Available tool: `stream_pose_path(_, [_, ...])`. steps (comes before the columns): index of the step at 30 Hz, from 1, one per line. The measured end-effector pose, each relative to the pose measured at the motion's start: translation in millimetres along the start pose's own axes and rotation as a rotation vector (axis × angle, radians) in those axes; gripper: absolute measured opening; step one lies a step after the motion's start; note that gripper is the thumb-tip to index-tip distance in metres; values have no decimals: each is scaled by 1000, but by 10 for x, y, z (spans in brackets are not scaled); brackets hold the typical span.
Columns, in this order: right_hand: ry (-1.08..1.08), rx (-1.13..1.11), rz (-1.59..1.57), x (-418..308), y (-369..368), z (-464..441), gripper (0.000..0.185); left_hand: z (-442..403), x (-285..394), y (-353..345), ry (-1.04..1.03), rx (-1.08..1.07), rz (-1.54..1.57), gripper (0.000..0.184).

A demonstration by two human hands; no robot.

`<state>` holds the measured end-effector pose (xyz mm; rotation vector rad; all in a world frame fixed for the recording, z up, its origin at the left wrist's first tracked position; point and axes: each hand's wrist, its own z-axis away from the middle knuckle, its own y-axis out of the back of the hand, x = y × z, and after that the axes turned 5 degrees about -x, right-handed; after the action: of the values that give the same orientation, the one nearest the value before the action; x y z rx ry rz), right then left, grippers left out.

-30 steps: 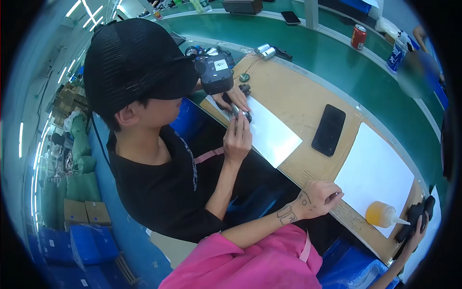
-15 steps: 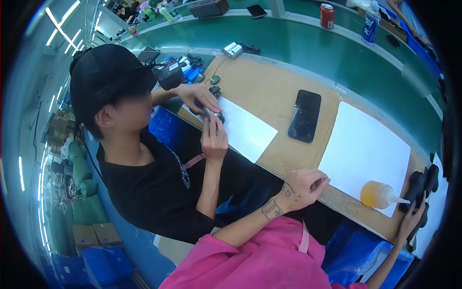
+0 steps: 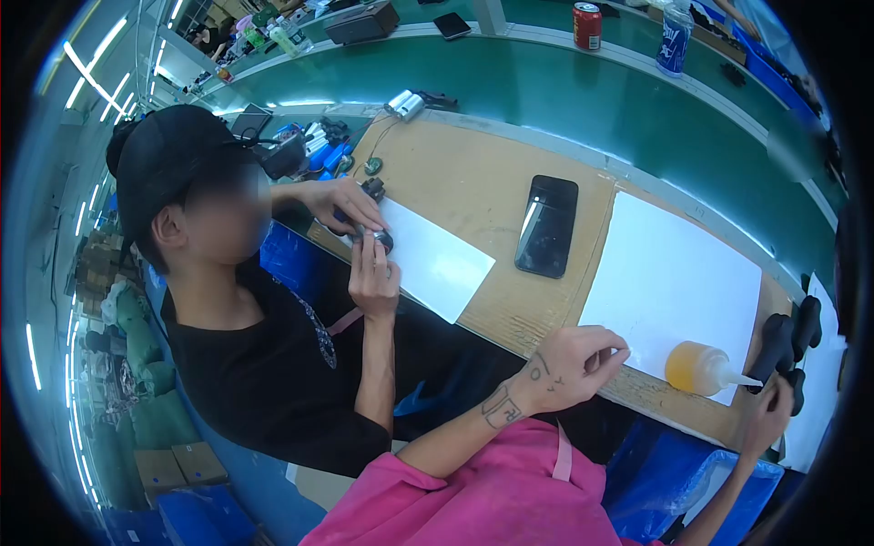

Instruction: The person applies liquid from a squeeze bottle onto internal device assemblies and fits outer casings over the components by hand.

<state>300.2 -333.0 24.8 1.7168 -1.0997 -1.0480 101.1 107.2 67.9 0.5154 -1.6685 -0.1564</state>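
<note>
My left hand point(image 3: 580, 366), with drawn marks on its back and wrist, is raised over the table's front edge. Its thumb and fingertips are pinched together; anything between them is too small to make out. My right hand point(image 3: 767, 417) is at the right end of the table, beside several black rounded pieces point(image 3: 777, 344). Its fingers are drawn together close to the lowest piece, and what they hold, if anything, is not visible. Between my hands, a squeeze bottle of yellow liquid point(image 3: 696, 368) lies on its side, its nozzle toward my right hand, partly on a white sheet point(image 3: 678, 273).
A black phone point(image 3: 546, 227) lies on the brown board point(image 3: 455, 173). To the left, a co-worker in a black cap point(image 3: 173, 164) handles a small dark part over another white sheet point(image 3: 437, 259). Silver motors point(image 3: 404, 105), a red can point(image 3: 587, 25) and a bottle point(image 3: 674, 38) stand farther back.
My view has shifted, moving the scene slightly left. My right hand has drawn back a little from the black pieces toward me. My left hand stays pinched in nearly the same place.
</note>
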Motion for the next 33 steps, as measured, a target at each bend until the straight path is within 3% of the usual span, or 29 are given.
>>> stream_pose_path(1, [-7,-3,0,-10,79,-116,31,-21,4,-11,-12,-14,33,9])
stream_pose_path(4, [49,296,-114,195,190,-623,29,-18,-289,-85,-12,73,-36,9])
stream_pose_path(8, [125,546,-207,-673,535,-1035,29,-15,-303,-207,-94,58,-134,3])
stream_pose_path(13, [225,606,-125,-1120,808,-1068,25,-26,-251,-205,73,-10,-153,7])
stream_pose_path(16, [419,762,-255,-1098,640,-1003,38,-54,-259,-235,77,40,-150,5])
stream_pose_path(19, [494,564,-199,-1091,106,-958,49,-49,-255,-221,102,3,-166,9])
stream_pose_path(21, [401,232,-197,-1158,-63,-944,49,-42,-252,-225,104,-23,-176,10])
stream_pose_path(26, [444,160,-117,-1149,-91,-925,41,-56,-227,-197,96,-11,-168,10])
stream_pose_path(33, [124,145,-362,-1068,-60,-780,23,-31,-237,-192,76,20,-142,9])
